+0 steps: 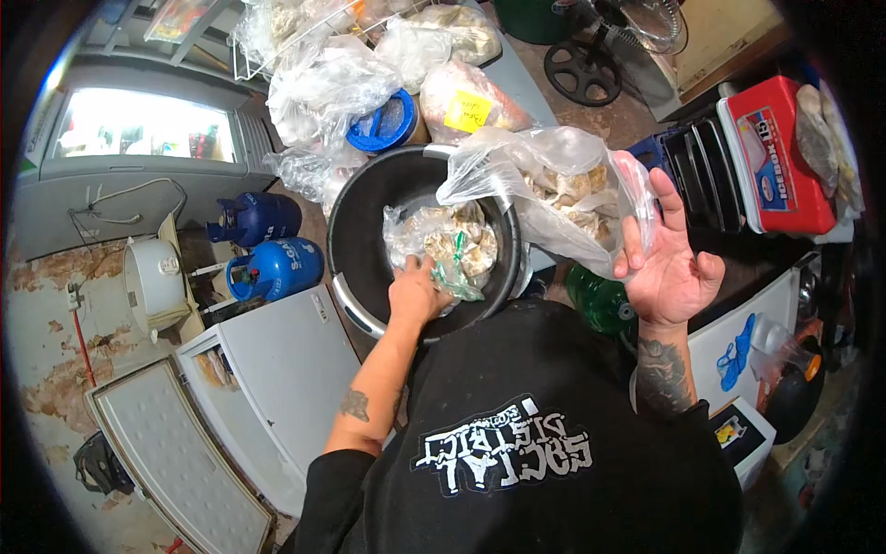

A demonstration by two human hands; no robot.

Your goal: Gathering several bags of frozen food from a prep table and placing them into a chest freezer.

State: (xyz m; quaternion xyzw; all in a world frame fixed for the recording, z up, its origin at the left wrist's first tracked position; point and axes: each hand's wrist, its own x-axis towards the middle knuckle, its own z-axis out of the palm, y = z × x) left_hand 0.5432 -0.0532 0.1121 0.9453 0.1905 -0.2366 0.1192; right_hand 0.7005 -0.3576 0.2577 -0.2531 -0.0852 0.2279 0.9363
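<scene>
My left hand (417, 292) reaches into a black basin (360, 228) with grey handles. Its curled fingers grip the near side of clear plastic bags (477, 253) filled with pale brown and whitish lumps of food. A green tie (458, 249) shows among these bags, and the thumb is hidden. Right of the basin, my right hand (668, 263) is raised with its palm up. The edge of a large clear plastic bag (512, 156) is caught among its fingers, while the thumb stands apart. Smaller packs of similar food (571, 197) sit inside that large bag.
Behind the basin are a blue-lidded container (384, 124), a bag with a yellow note (474, 100) and a wire basket (304, 41). Blue gas cylinders (287, 266) and an open chest freezer (277, 367) stand left. A red icebox (789, 159) and green bottle (599, 301) are right.
</scene>
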